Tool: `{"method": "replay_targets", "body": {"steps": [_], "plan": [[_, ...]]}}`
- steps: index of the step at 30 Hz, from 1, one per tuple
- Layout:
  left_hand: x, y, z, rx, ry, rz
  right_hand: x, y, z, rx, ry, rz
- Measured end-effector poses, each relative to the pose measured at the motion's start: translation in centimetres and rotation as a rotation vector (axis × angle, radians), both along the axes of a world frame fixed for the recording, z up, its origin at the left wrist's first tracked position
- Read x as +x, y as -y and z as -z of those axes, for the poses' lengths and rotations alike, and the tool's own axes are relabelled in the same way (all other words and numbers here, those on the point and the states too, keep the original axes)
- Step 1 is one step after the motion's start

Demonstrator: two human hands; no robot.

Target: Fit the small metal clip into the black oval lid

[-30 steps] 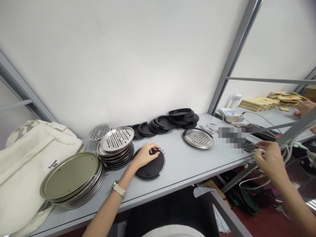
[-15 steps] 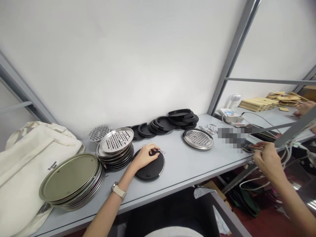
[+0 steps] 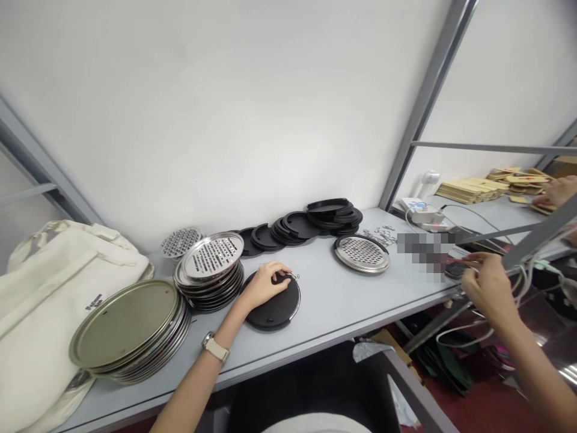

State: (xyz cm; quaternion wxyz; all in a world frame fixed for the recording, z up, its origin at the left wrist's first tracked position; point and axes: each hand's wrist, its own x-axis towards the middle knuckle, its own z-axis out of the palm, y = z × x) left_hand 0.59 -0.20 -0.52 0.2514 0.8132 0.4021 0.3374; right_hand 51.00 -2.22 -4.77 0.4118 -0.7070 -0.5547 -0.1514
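My left hand (image 3: 267,285) lies on a round black disc (image 3: 273,310) on the grey table, its fingers curled at the disc's upper edge beside a small metal clip (image 3: 295,276). To the right, my right hand (image 3: 489,285) is raised at the table's edge near a dark phone-like object (image 3: 456,269), its fingers pinched together; what they hold, if anything, is too small to name. A round metal grater with a black rim (image 3: 363,254) rests between the hands. Beside my left hand stands a stack of discs topped by a metal grater (image 3: 214,257).
Olive round plates (image 3: 126,328) are stacked at left, beside a cream bag (image 3: 45,313). Black rings (image 3: 302,227) line the wall, near small metal clips (image 3: 381,234). A grey frame post (image 3: 419,114) and cables stand right. Another person's hand (image 3: 559,191) is beyond, by wooden pieces (image 3: 473,188).
My right hand has shifted very slightly at the table's edge. The other person's hand has moved a little left and up. My left hand stays on the black disc.
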Motion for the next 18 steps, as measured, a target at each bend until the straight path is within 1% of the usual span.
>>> {"method": "replay_targets", "body": {"steps": [2, 4, 7, 10, 13, 18], "plan": [[0.0, 0.0, 0.0, -0.003, -0.004, -0.005, 0.0, -1.3, -0.4, -0.024, -0.071, -0.09], [0.0, 0.0, 0.0, -0.007, -0.006, -0.008, 0.1, -3.2, -0.9, -0.053, -0.084, -0.129], [0.0, 0.0, 0.0, -0.006, -0.003, -0.002, 0.2, -6.5, -1.6, -0.168, -0.092, -0.251], [0.0, 0.0, 0.0, -0.005, -0.002, 0.0, 0.4, -9.1, -1.9, -0.223, -0.072, -0.292], [0.0, 0.0, 0.0, -0.014, -0.004, -0.009, 0.6, -10.5, -1.9, -0.255, -0.054, -0.315], [-0.1, -0.1, 0.1, -0.011, -0.002, -0.001, 0.5, -11.1, -1.9, -0.298, -0.043, -0.349]]}}
